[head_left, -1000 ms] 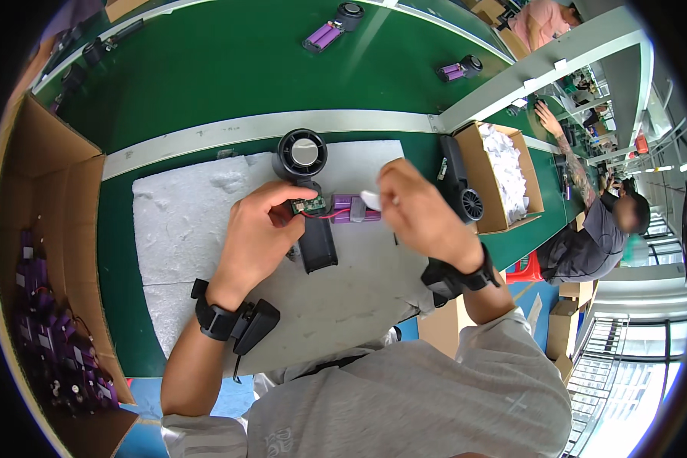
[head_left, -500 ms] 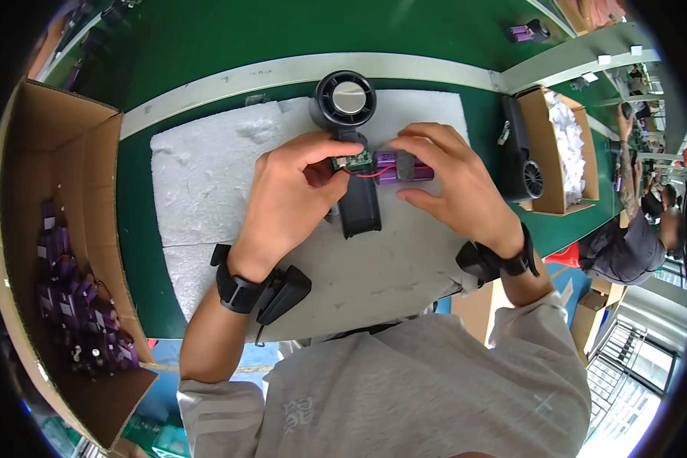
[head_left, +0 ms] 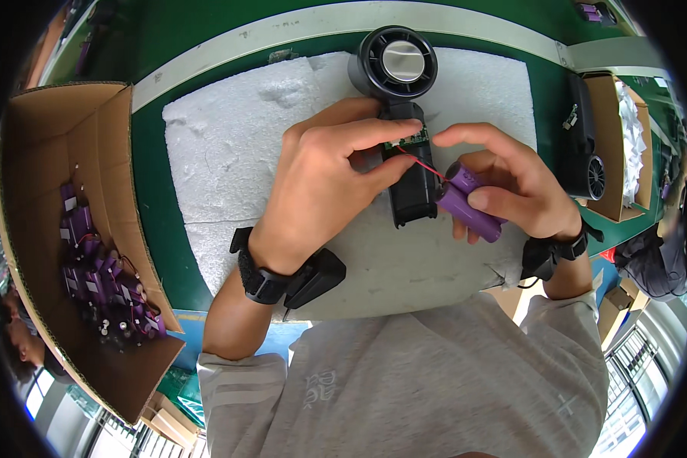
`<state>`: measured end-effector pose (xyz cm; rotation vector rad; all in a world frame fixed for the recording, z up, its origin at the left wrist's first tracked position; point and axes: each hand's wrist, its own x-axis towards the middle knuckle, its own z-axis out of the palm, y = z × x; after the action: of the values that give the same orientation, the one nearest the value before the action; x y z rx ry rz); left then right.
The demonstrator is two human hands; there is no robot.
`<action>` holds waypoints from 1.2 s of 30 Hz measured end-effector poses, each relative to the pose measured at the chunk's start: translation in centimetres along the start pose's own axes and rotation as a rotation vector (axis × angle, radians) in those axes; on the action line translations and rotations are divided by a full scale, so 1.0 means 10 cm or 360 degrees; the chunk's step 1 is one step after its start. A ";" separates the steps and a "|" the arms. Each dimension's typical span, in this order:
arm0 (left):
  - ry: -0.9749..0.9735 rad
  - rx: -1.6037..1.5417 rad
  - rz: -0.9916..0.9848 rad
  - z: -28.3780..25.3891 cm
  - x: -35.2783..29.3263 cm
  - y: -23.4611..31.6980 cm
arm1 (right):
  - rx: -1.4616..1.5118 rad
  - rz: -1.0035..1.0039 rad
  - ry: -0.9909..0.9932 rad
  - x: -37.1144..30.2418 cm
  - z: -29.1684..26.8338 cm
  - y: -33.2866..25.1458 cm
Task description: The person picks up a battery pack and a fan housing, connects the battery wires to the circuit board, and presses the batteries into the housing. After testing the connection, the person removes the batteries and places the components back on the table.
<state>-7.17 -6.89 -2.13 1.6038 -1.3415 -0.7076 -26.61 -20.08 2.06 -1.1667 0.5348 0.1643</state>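
Observation:
A black handheld fan lies on the white foam sheet, its round head pointing away from me and its open handle shell toward me. My left hand pinches a small green circuit board over the upper handle, between thumb and fingers. Two purple battery cells joined as a battery pack sit in my right hand, thumb on top and fingers partly hidden behind. Its index finger stretches toward the board. Red wire runs from board to pack.
At the left, a tall cardboard box holds several purple battery packs. Another black fan lies at the right beside a cardboard box of white pieces. A pale rail crosses the green table's far side.
My right hand, formerly spread around the pack, has closed on it and tilted it beside the handle. My left hand keeps hold of the board. The whole view has shifted.

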 end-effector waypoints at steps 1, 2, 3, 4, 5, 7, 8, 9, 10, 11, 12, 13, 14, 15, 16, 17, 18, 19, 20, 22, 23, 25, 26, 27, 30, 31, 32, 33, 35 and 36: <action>0.0009 0.0014 0.0031 0.00 0.00 0.00 | 0.0014 -0.0002 -0.0002 0.00 0.00 0.03; 0.0002 0.0021 0.0025 0.01 0.00 0.00 | 0.0110 -0.0017 -0.0092 -0.02 -0.02 0.07; 0.0037 0.0088 0.0072 0.03 -0.01 -0.01 | 0.0203 -0.0032 -0.0181 -0.04 -0.03 0.11; 0.0074 0.0154 0.0122 0.05 -0.02 -0.02 | 0.0296 -0.0049 -0.0270 -0.04 -0.04 0.13; 0.0110 0.0219 0.0172 0.05 -0.03 -0.02 | 0.0303 -0.0052 -0.0272 -0.04 -0.04 0.13; 0.0109 0.0233 0.0173 0.05 -0.03 -0.01 | 0.0289 -0.0090 -0.0382 -0.03 -0.04 0.12; 0.0115 0.0241 0.0176 0.05 -0.03 -0.01 | 0.0280 -0.0107 -0.0438 -0.03 -0.04 0.11; 0.0121 0.0248 0.0179 0.05 -0.02 -0.01 | 0.0283 -0.0108 -0.0441 -0.04 -0.04 0.10; 0.0121 0.0250 0.0177 0.05 -0.02 0.01 | 0.0173 -0.0109 -0.0381 -0.05 -0.04 0.08; 0.0113 0.0269 0.0184 0.04 -0.02 0.02 | 0.0062 -0.0109 -0.0321 -0.06 -0.04 0.06; 0.0107 0.0287 0.0192 0.04 -0.01 0.04 | -0.0052 -0.0110 -0.0261 -0.06 -0.04 0.05; 0.0101 0.0304 0.0200 0.03 -0.01 0.05 | -0.0053 -0.0110 -0.0265 -0.05 -0.04 0.05; 0.0105 0.0306 0.0199 0.03 -0.01 0.05 | -0.0406 -0.0356 -0.0205 -0.03 -0.04 0.06; 0.0097 0.0289 0.0224 0.03 -0.01 0.03 | -0.0758 -0.0602 -0.0142 -0.01 -0.04 0.06; 0.0090 0.0271 0.0249 0.03 -0.01 0.02 | -0.1109 -0.0848 -0.0076 0.02 -0.03 0.07; 0.0081 0.0254 0.0271 0.03 -0.01 0.01 | -0.1108 -0.0847 -0.0081 0.04 -0.01 0.11; 0.0083 0.0255 0.0267 0.02 -0.01 0.00 | -0.1118 -0.0928 -0.0045 0.06 0.03 0.15; 0.0079 0.0252 0.0269 0.02 -0.01 0.00 | -0.1126 -0.1009 -0.0007 0.08 0.07 0.19; 0.0074 0.0249 0.0271 0.02 -0.01 0.00 | -0.1134 -0.1090 0.0031 0.09 0.09 0.22; 0.0071 0.0249 0.0271 0.02 -0.02 0.00 | -0.1160 -0.1076 0.0058 0.08 0.12 0.19; 0.0071 0.0258 0.0273 0.02 -0.02 0.00 | -0.1187 -0.1065 0.0086 0.07 0.12 0.17; 0.0069 0.0277 0.0275 0.03 -0.03 0.01 | -0.1212 -0.1055 0.0110 0.08 0.13 0.18; 0.0071 0.0281 0.0271 0.03 -0.03 0.01 | -0.1218 -0.1128 0.0117 0.09 0.12 0.22; 0.0072 0.0264 0.0277 0.04 -0.03 0.01 | -0.1223 -0.1196 0.0127 0.09 0.12 0.27; 0.0074 0.0233 0.0282 0.03 -0.02 0.01 | -0.1231 -0.1205 0.0198 0.05 0.13 0.30; 0.0049 0.0236 0.0276 0.01 -0.02 0.01 | -0.1239 -0.1147 0.0260 0.03 0.14 0.30; 0.0024 0.0239 0.0274 -0.01 -0.01 0.02 | -0.1249 -0.1089 0.0325 0.02 0.14 0.30; -0.0001 0.0242 0.0272 -0.02 0.00 0.02 | -0.1247 -0.1088 0.0324 0.03 0.13 0.31; -0.0028 0.0244 0.0269 -0.04 0.01 0.01 | -0.1415 -0.1168 0.0301 0.04 0.12 0.33; -0.0054 0.0246 0.0269 -0.05 0.01 0.01 | -0.1500 -0.1207 0.0290 0.05 0.12 0.33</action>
<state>-6.71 -6.87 -1.84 1.5810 -1.5679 -0.5420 -27.12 -17.75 -0.59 -2.2399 0.1128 -0.3956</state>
